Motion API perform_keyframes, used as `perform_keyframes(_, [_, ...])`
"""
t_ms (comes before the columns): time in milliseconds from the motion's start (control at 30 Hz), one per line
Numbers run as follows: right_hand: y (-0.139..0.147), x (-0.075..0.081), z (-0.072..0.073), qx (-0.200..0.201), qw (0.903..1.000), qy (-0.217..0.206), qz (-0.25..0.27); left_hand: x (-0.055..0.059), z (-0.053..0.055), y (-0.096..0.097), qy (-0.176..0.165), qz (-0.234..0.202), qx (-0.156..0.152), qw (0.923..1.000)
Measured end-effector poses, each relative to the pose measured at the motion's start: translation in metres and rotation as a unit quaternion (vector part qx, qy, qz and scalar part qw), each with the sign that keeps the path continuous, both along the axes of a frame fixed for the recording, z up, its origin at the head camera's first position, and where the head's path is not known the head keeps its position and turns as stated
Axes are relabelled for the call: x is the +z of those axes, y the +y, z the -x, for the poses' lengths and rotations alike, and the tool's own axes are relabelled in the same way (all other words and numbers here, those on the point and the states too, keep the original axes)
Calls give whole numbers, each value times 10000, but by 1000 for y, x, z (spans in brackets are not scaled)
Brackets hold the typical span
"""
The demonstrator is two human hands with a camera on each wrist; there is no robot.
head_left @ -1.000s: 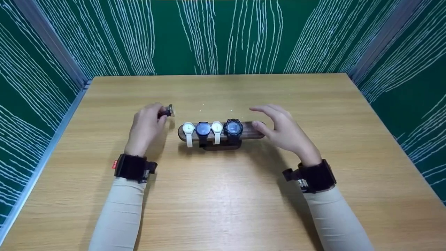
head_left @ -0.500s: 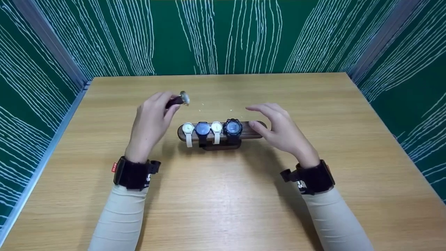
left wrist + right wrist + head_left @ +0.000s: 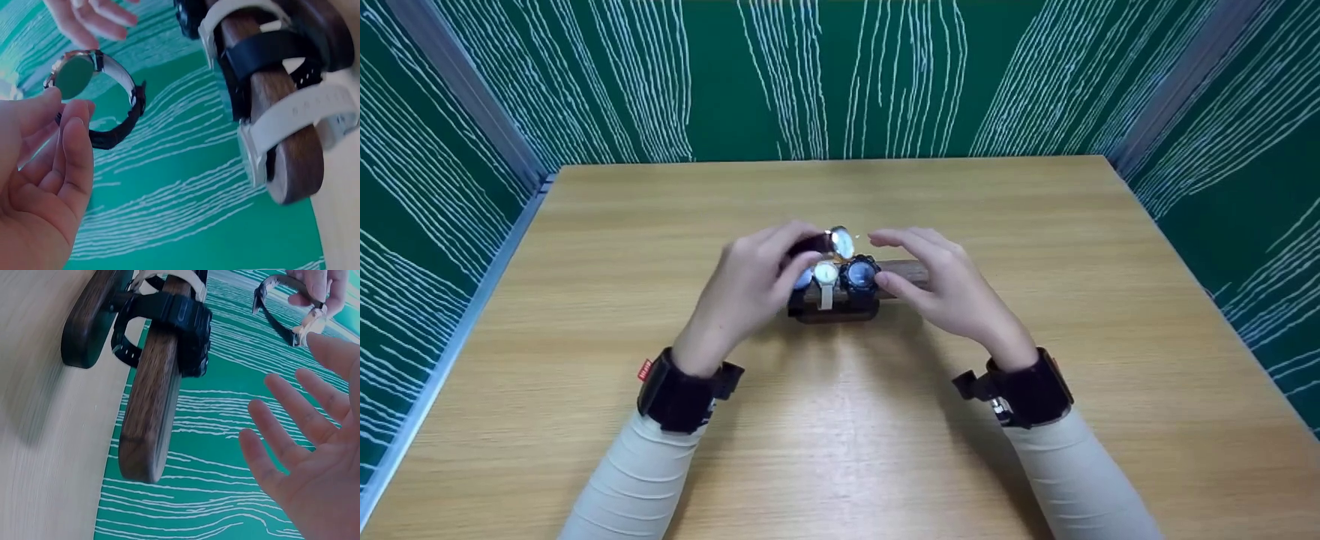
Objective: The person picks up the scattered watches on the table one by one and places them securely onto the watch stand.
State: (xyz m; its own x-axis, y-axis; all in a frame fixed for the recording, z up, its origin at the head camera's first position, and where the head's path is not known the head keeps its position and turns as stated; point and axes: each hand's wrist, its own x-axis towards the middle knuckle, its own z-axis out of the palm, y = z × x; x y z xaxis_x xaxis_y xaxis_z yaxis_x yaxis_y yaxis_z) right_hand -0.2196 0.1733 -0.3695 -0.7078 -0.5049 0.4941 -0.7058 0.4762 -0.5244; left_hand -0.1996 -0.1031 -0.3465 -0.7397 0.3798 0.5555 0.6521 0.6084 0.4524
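My left hand (image 3: 754, 281) pinches a wristwatch (image 3: 841, 243) by its dark strap, with the round pale dial tilted to the right. In the left wrist view, that watch (image 3: 121, 126) forms a closed loop, its buckle fastened. Below it stands a dark wooden watch stand (image 3: 905, 271), carrying several watches side by side: a white watch (image 3: 826, 276), a chunky black watch (image 3: 860, 274) and others partly behind my left hand. My right hand (image 3: 949, 289) holds nothing; its fingers are spread near the bare right end of the bar (image 3: 146, 416).
The stand's dark base (image 3: 84, 332) rests on a light wooden table (image 3: 840, 450). Green panels with white wavy lines (image 3: 840, 82) rise behind the table and along both sides. Small pale specks lie on the table behind the stand.
My left hand has lifted the watch and carried it rightward from beyond the stand's left end to above its middle. My right hand has shifted slightly left.
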Motion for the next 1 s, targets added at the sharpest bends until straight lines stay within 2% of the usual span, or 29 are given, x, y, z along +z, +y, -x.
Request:
perform_keyframes(233, [-5,-1,-1,196,9996,-76,206,-7,0,6,173,-29,-226,9996])
perform_keyframes(400, [-6,-3,0,159,9995,-132,228,-8,0,8,126,-17,-357,9993])
perform_keyframes(667, [-7,-5,1,136,9995,24,284,-9,-1,13,174,72,-697,9974])
perform_keyframes(1000, [-8,-6,2,254,9972,-331,626,-9,-2,13,-25,34,-739,9973])
